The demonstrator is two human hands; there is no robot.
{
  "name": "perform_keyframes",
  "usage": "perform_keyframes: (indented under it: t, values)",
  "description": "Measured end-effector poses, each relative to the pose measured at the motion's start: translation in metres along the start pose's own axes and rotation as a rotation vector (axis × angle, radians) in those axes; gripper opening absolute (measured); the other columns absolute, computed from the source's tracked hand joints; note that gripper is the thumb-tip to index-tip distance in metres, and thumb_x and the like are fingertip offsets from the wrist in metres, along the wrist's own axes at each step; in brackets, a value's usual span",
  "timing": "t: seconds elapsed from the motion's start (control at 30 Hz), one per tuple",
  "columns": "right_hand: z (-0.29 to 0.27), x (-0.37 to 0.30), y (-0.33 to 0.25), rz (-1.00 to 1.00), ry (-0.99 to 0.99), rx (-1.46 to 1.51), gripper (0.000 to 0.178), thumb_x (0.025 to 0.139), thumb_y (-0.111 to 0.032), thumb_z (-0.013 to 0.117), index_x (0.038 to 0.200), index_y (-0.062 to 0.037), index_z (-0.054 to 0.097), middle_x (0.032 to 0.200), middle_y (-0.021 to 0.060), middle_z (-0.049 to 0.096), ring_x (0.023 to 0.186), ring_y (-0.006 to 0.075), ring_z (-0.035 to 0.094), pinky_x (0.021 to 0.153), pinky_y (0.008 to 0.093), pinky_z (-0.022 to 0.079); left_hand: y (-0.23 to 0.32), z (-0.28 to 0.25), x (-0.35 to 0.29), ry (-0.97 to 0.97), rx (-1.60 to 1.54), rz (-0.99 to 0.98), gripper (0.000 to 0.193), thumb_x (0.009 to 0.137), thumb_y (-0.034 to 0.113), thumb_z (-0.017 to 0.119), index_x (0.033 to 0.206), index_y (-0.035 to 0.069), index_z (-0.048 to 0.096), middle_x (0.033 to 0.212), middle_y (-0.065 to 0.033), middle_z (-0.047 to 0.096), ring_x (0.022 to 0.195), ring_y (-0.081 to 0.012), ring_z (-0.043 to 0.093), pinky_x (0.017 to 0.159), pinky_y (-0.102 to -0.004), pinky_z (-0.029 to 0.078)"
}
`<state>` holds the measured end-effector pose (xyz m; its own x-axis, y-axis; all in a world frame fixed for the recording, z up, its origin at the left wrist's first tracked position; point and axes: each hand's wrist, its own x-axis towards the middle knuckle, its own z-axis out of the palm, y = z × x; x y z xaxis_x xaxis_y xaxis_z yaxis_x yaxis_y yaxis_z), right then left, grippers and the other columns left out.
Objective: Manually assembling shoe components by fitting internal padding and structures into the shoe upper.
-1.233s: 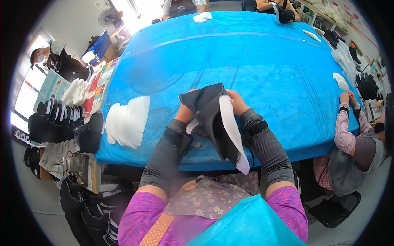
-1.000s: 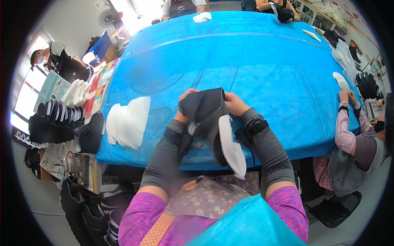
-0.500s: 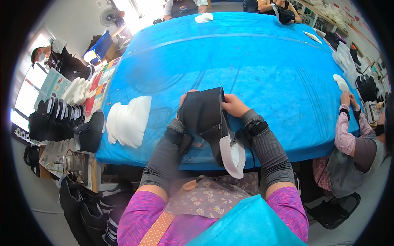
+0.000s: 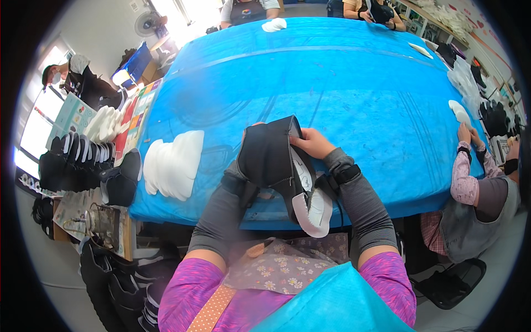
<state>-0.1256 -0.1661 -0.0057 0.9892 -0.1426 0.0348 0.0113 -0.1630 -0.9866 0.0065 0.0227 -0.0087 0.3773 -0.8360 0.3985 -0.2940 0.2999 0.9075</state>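
Note:
Between my two hands is a black shoe upper (image 4: 264, 150), held up over the table's near edge. Its pale, curved end (image 4: 311, 216) hangs toward me, and white lining shows through the opening along its right side. My left hand (image 4: 250, 130) grips the far left side, with most of its fingers hidden behind the black material. My right hand (image 4: 315, 143) pinches the upper's right edge near the top. To the left on the table lies a stack of white, rounded pads (image 4: 174, 166), apart from both hands.
Blue sheeting covers the table (image 4: 354, 110). At left stand a finished-looking black shoe (image 4: 121, 180) and a row of black uppers (image 4: 74, 163). Co-workers sit along the far edge and at right, where one person's hands (image 4: 469, 134) rest by white pads (image 4: 459, 113).
The shoe upper has turned and its side has spread wider, showing more white lining. My right hand has shifted slightly left. A far co-worker's black piece has been raised.

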Motion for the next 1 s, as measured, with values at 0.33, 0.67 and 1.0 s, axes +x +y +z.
perform_keyframes:
  t: [0.33, 0.67, 1.0]
  values:
    - [-0.002, -0.004, -0.001, -0.013, 0.052, 0.001, 0.032, 0.092, -0.029, 0.063, 0.101, 0.0012, 0.066, 0.085, 0.0033, 0.068, 0.075, 0.0082, 0.059, 0.068, 0.0262, 0.049, 0.062, 0.018, 0.016, -0.061, 0.654, 0.231, 0.03, 0.079, 0.015, 0.064, 0.104, -0.002, 0.061, 0.096, -0.0115, 0.062, 0.09, -0.0209, 0.062, 0.077, -0.0277, 0.049]
    - [-0.001, -0.002, 0.002, -0.028, 0.083, -0.032, 0.034, 0.092, -0.032, 0.063, 0.1, 0.0009, 0.066, 0.085, 0.0034, 0.068, 0.074, 0.0087, 0.059, 0.067, 0.027, 0.049, 0.079, 0.03, 0.012, -0.051, 0.637, 0.268, 0.038, 0.076, 0.017, 0.065, 0.11, 0.0, 0.061, 0.097, -0.0143, 0.064, 0.086, -0.0266, 0.064, 0.075, -0.0344, 0.051]
    - [0.0, -0.001, 0.0, -0.063, 0.043, -0.025, 0.033, 0.092, -0.031, 0.063, 0.1, 0.0009, 0.065, 0.081, 0.0029, 0.066, 0.073, 0.008, 0.057, 0.066, 0.0271, 0.048, 0.071, 0.02, 0.012, -0.007, 0.585, 0.346, 0.046, 0.067, 0.025, 0.068, 0.104, 0.0, 0.062, 0.092, -0.0165, 0.064, 0.081, -0.0332, 0.064, 0.068, -0.0373, 0.05]
